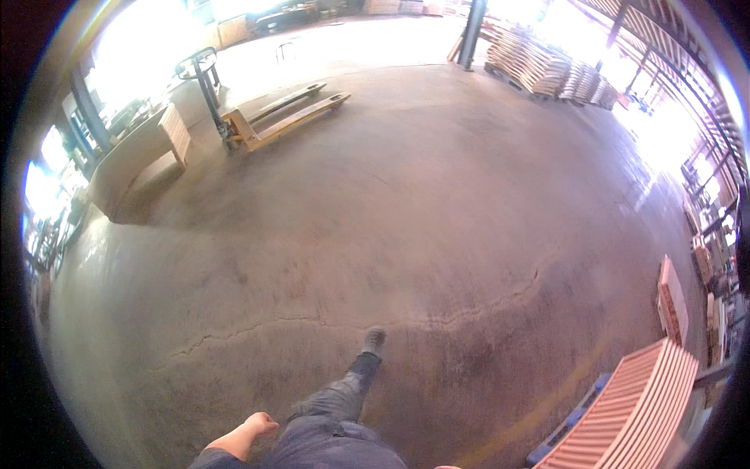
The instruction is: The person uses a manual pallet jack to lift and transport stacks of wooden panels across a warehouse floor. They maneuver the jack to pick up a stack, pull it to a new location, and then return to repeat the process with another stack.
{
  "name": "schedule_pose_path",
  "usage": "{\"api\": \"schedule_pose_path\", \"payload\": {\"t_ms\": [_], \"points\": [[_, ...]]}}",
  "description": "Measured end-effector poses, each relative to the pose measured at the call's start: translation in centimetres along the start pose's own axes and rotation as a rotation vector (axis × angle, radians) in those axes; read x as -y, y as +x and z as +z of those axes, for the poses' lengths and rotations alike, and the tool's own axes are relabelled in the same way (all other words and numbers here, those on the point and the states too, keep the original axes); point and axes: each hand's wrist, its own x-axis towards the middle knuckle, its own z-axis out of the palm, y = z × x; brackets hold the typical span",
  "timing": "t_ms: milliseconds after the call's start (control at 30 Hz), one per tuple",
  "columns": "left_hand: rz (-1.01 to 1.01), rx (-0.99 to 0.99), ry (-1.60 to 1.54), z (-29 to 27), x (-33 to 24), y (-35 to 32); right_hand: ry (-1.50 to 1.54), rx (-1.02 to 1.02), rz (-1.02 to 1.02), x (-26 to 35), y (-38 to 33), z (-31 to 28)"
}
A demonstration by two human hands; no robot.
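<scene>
My left hand (261, 424) hangs beside my left thigh at the lower edge, its fingers curled in and nothing seen in them. Of my right hand (448, 467) only a sliver shows at the bottom edge, so its fingers are hidden. Neither hand touches anything in view. Below me one leg (332, 399) in dark trousers is stretched forward, its grey shoe (374, 341) on the concrete floor (391, 219) by a long crack. Closest on the right stands a stack of ribbed wooden panels (633, 402) on a blue pallet (570, 422).
A yellow pallet jack (250, 134) stands at the far left, beside an upright wooden board (175, 134) and a curved low partition (133, 168). Far right, wooden stacks (539, 66) rise behind a dark post (472, 35). Another board (672, 301) leans at the right.
</scene>
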Motion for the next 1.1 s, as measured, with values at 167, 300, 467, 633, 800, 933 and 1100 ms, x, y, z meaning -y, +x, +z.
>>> {"api": "schedule_pose_path", "payload": {"t_ms": [167, 300, 467, 633, 800, 933, 1100], "points": [[0.066, 0.034, 0.078, -8.0, -10.6, 10.0, -0.153, -0.284, -0.334, 13.9, 10.3, 6.4], [0.306, -0.151, 0.1, -19.9, -30.1, 9.5, -0.001, -0.176, -0.345, 25.2, 18.1, 7.6], [0.588, -0.345, -0.5, -34.4, -47.1, 5.6, 0.024, -0.16, -0.249, 37.0, 30.6, 9.6], [0.524, -0.525, -0.517, -41.1, -51.2, 8.2, -0.012, -0.199, -0.278, 49.7, 42.2, 17.8], [0.068, -0.476, -0.272, -39.6, -45.3, 11.1, -0.024, -0.247, -0.028, 58.1, 52.3, 24.6], [-0.234, -0.264, -0.603, -37.1, -39.8, 13.3, -0.226, -0.142, 0.028, 62.0, 57.7, 31.8], [-0.273, -0.111, -0.502, -38.6, -34.6, 22.4, -0.273, -0.095, 0.065, 65.7, 64.8, 42.8]]}}
